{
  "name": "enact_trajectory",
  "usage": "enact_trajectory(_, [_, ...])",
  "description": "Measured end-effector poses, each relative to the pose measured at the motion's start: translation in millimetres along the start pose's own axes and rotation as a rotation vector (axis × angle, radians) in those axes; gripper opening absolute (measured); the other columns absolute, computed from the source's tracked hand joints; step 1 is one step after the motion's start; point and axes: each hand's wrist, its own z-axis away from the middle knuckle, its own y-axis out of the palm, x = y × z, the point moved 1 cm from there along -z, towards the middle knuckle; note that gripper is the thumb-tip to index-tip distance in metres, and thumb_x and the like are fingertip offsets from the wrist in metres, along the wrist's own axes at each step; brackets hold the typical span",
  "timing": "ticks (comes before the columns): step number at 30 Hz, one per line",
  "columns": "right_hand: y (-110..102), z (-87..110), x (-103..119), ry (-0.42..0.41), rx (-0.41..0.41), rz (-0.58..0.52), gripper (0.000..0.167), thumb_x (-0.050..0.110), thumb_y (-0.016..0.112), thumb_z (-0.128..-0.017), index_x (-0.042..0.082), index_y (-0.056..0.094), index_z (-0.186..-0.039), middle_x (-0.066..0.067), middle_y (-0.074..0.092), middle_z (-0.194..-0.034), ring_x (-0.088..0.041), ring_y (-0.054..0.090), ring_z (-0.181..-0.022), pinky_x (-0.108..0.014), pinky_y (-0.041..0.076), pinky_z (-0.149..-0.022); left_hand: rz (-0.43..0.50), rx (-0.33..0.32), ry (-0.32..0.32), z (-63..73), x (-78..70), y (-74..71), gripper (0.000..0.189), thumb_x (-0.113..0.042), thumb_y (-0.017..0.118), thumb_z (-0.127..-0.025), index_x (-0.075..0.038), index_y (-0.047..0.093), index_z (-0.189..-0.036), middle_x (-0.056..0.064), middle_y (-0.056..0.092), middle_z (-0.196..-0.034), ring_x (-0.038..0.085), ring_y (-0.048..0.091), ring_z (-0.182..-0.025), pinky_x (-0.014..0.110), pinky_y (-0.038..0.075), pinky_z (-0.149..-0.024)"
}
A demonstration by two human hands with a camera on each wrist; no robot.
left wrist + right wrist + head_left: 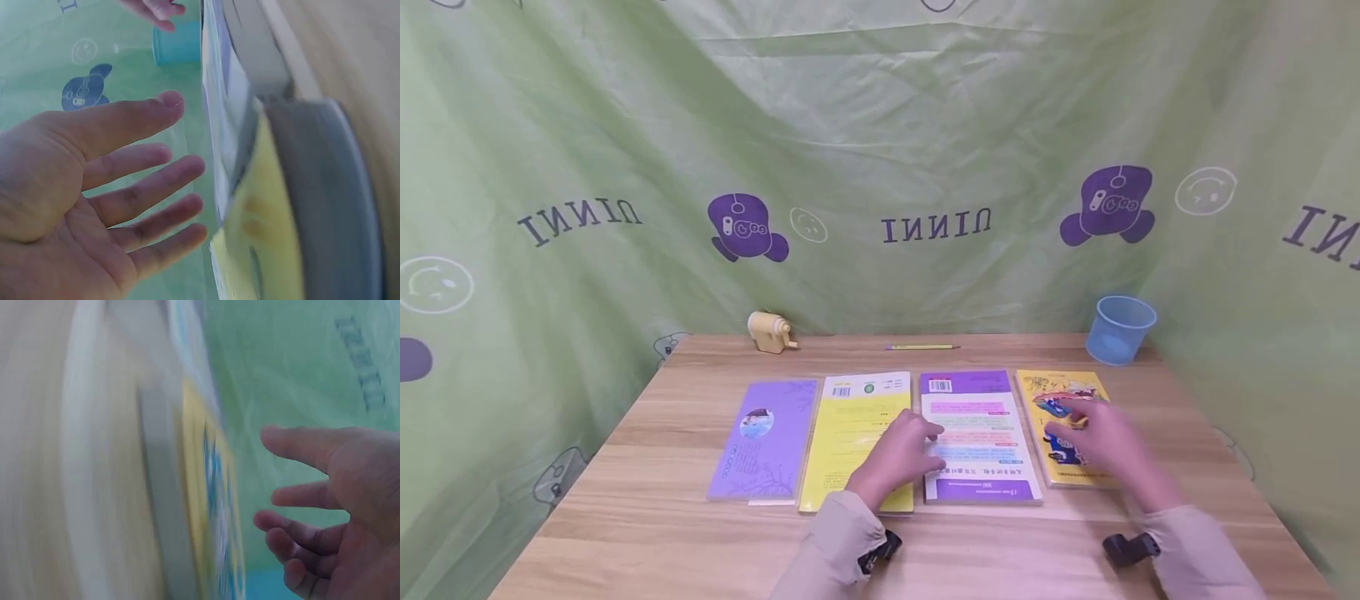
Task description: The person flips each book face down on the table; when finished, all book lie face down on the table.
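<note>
Several books lie side by side on the wooden table. My left hand [898, 454] hovers over the gap between the yellow book [850, 425] and the purple-and-white book [970, 442]; in the left wrist view its fingers are spread and hold nothing. Above the orange-yellow picture book [1067, 475] at the right is my right hand [1105, 437], its fingers apart and slightly bent, with nothing between them in the right wrist view. A purple book [763, 442] with a round picture lies at the far left, away from both hands.
A cream pencil sharpener [770, 333] with a crank stands at the back left. Near the back edge lies a yellow-green pencil [922, 347]. At the back right is a blue cup-shaped bin [1120, 332]. Green printed cloth [880, 150] hangs behind the table.
</note>
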Motion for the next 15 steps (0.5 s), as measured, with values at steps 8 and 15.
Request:
enact_trajectory(8, [-23, 11.6, -57, 0.246, 0.105, 0.008, 0.093, 0.053, 0.07, -0.089, -0.018, 0.04, -0.142, -0.043, 0.051, -0.131, -0.057, 0.054, -0.115, -0.065, 0.049, -0.09, -0.002, 0.074, 0.066, -27.2, -33.8, 8.3, 0.05, -0.026, 0.088, -0.076, -0.007, 0.073, -0.121, 0.002, 0.076, -0.102, 0.013, 0.059, -0.094, 0.022, 0.052, -0.087])
enact_trajectory(15, [-30, 19.8, -71, 0.304, 0.177, 0.017, 0.1, 0.061, 0.066, -0.088, -0.02, 0.04, -0.14, -0.044, 0.045, -0.137, -0.061, 0.046, -0.122, -0.068, 0.046, -0.095, -0.006, 0.155, 0.104, -52.3, -69.4, 29.3, 0.054, -0.033, 0.088, -0.077, -0.011, 0.073, -0.124, -0.004, 0.076, -0.096, 0.004, 0.062, -0.084, 0.014, 0.051, -0.079])
